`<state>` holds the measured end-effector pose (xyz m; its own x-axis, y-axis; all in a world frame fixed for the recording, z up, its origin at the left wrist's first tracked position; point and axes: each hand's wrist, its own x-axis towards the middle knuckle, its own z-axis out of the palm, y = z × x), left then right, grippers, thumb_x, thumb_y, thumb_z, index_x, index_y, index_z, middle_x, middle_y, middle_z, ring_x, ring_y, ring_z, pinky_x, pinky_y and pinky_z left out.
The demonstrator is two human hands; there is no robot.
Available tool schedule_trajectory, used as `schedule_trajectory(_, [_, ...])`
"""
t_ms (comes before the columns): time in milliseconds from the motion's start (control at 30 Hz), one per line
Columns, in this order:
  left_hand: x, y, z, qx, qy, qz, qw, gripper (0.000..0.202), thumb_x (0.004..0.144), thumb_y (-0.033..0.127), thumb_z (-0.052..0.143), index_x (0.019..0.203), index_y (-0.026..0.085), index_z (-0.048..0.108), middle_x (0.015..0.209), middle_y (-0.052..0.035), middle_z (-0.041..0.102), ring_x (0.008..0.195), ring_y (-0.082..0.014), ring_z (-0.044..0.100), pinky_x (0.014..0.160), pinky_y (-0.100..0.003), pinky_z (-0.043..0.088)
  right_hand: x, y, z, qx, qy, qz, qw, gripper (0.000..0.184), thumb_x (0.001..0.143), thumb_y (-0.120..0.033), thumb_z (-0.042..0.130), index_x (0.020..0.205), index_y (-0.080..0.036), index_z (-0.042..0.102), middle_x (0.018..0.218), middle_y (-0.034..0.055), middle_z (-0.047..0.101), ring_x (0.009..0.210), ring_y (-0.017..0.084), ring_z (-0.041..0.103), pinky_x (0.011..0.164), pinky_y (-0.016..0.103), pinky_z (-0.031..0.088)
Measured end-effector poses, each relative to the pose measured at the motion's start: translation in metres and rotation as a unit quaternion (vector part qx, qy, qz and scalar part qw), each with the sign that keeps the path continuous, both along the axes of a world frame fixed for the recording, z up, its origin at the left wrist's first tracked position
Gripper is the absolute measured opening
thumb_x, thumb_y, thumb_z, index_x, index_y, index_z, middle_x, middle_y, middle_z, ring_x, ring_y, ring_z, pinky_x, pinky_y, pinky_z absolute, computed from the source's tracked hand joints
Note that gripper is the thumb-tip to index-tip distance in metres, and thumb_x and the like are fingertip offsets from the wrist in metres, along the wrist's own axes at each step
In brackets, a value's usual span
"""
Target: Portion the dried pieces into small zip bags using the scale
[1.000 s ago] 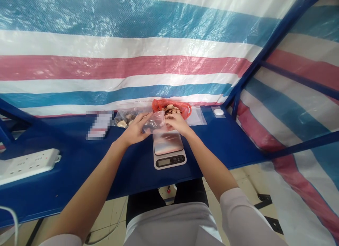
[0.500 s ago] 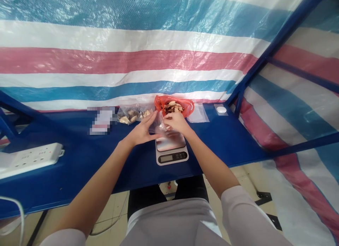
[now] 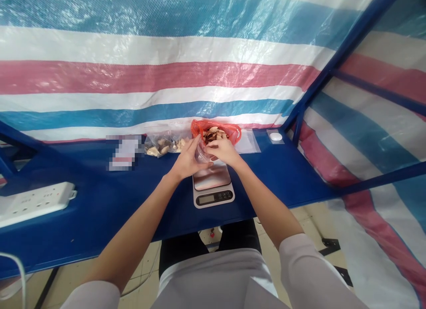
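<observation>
A small clear plastic bag is held by my left hand, its thumb and fingers curved around the bag's side. My right hand is at the bag's mouth with fingertips pinched together. Brown dried slices show just under those fingertips, partly hidden by the hand. Right behind both hands sits an open red plastic bag full of dried slices. Below the hands lies a kitchen scale with a light plate and a display at its front. The bag hangs above the scale's back edge.
Clear bags with dried pieces lie left of the red bag. Flat clear bags and a white round item lie to the right. A power strip is at the left of the blue table. Striped sheeting hangs behind.
My left hand has closed its thumb in further around the clear bag. My right fingers have shifted slightly at the bag's mouth. The whole view has moved a little.
</observation>
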<state>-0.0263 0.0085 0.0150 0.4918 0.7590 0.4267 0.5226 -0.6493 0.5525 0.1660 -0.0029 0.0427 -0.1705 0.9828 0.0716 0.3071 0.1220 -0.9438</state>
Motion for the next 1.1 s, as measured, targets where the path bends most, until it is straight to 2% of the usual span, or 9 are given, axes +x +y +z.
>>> schedule_trajectory(133, [0.001,-0.003,0.000,0.022,-0.038,0.019,0.999,0.086,0.079,0.059,0.076,0.149,0.019,0.045,0.139,-0.0161,0.061,0.130,-0.0345,0.058,0.113,-0.054,0.045,0.006,0.000,0.001,0.014,-0.019,-0.001,1.000,0.011,0.079,-0.029,0.073,0.072,-0.023,0.079,0.072,0.0003,0.072,0.071,0.021,0.070,0.073,0.038,0.060])
schedule_trajectory(200, [0.000,-0.003,0.000,0.033,-0.051,0.021,0.998,0.079,0.081,0.058,0.074,0.144,0.018,0.049,0.133,-0.0152,0.065,0.124,-0.0336,0.062,0.110,-0.053,0.047,0.010,0.000,0.003,0.040,-0.048,-0.016,0.998,0.011,0.079,-0.028,0.074,0.071,-0.023,0.079,0.072,0.0003,0.073,0.077,0.021,0.071,0.078,0.037,0.059])
schedule_trajectory(333, [0.002,-0.002,-0.002,0.037,-0.064,0.026,0.997,0.076,0.082,0.060,0.073,0.142,0.018,0.051,0.131,-0.0151,0.066,0.120,-0.0330,0.064,0.108,-0.053,0.049,0.015,-0.002,0.011,0.095,-0.093,-0.040,0.990,0.009,0.081,-0.023,0.073,0.076,-0.023,0.081,0.083,0.0016,0.078,0.095,0.024,0.072,0.094,0.039,0.055])
schedule_trajectory(500, [0.013,-0.004,-0.001,0.041,-0.064,0.040,0.996,0.077,0.079,0.062,0.076,0.139,0.019,0.054,0.130,-0.0149,0.067,0.122,-0.0334,0.064,0.109,-0.053,0.049,0.013,-0.009,0.021,0.141,-0.052,-0.073,0.986,0.014,0.086,-0.028,0.071,0.093,-0.027,0.083,0.099,0.0012,0.079,0.103,0.025,0.072,0.097,0.039,0.055])
schedule_trajectory(600, [0.019,-0.003,0.000,0.039,-0.062,0.051,0.996,0.078,0.078,0.062,0.077,0.139,0.019,0.054,0.132,-0.0149,0.066,0.123,-0.0336,0.063,0.110,-0.053,0.049,0.009,-0.012,0.024,0.160,-0.055,-0.040,0.985,0.013,0.087,-0.031,0.072,0.094,-0.028,0.083,0.101,0.0018,0.078,0.103,0.025,0.071,0.099,0.040,0.055])
schedule_trajectory(733, [0.019,0.000,-0.001,0.036,-0.054,0.047,0.997,0.076,0.080,0.057,0.076,0.140,0.019,0.053,0.130,-0.0149,0.066,0.122,-0.0335,0.063,0.108,-0.052,0.050,0.006,-0.010,0.020,0.177,-0.092,0.035,0.979,0.015,0.087,-0.036,0.073,0.093,-0.027,0.083,0.091,0.0024,0.078,0.092,0.023,0.071,0.092,0.039,0.055])
schedule_trajectory(900, [0.014,0.003,-0.004,0.043,-0.051,0.029,0.997,0.075,0.080,0.054,0.076,0.141,0.020,0.052,0.132,-0.0144,0.067,0.124,-0.0341,0.062,0.111,-0.054,0.047,0.004,-0.004,0.015,0.204,-0.149,0.065,0.965,0.011,0.087,-0.031,0.073,0.083,-0.025,0.082,0.080,0.0006,0.076,0.088,0.021,0.069,0.092,0.036,0.051])
schedule_trajectory(1100, [0.012,-0.001,-0.002,0.031,-0.085,0.023,0.996,0.076,0.079,0.062,0.076,0.137,0.018,0.055,0.128,-0.0157,0.068,0.120,-0.0319,0.065,0.107,-0.051,0.051,0.003,-0.003,0.014,0.144,-0.004,0.105,0.984,0.017,0.088,-0.036,0.070,0.087,-0.023,0.080,0.083,0.0016,0.078,0.082,0.020,0.073,0.082,0.035,0.057])
